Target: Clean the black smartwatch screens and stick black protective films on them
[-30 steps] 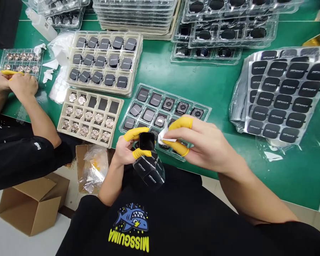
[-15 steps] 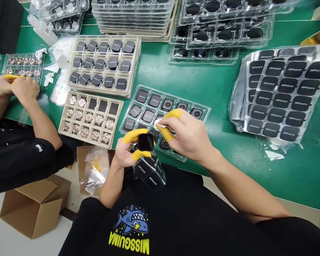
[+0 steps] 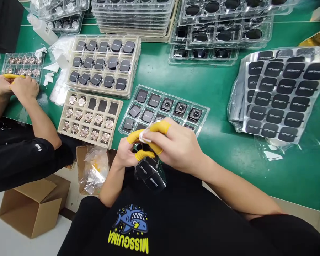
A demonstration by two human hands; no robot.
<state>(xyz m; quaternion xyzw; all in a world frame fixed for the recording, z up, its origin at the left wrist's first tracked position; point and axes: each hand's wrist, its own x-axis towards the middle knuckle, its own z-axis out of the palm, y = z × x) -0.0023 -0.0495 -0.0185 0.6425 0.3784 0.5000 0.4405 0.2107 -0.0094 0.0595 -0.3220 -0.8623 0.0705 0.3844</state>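
My left hand (image 3: 126, 153), with yellow finger cots, grips a square smartwatch (image 3: 143, 146) that is now mostly hidden. In the yellow-cotted fingers of my right hand (image 3: 181, 144) is a small white cloth (image 3: 143, 137), pressed to the watch face. A curled sheet of black square stickers (image 3: 150, 174) hangs below my left hand; what holds it up is hidden. Just behind my hands lies a clear plastic tray (image 3: 206, 115) with square watches, some carrying black stickers and some showing their sensor backs. My right hand covers part of this tray.
A beige tray (image 3: 119, 106) of rose-gold watches sits to the left, before stacked trays (image 3: 136, 60) of black-covered watches. Sticker sheets (image 3: 276, 99) lie at right. More tray stacks (image 3: 133, 21) stand behind. At far left, a co-worker's hands (image 3: 18, 87) work over another tray. Cardboard boxes (image 3: 34, 209) stand below.
My right hand has moved left and down from above the tray, bringing the white cloth onto the watch. My left hand stays nearly in place, still gripping the watch.
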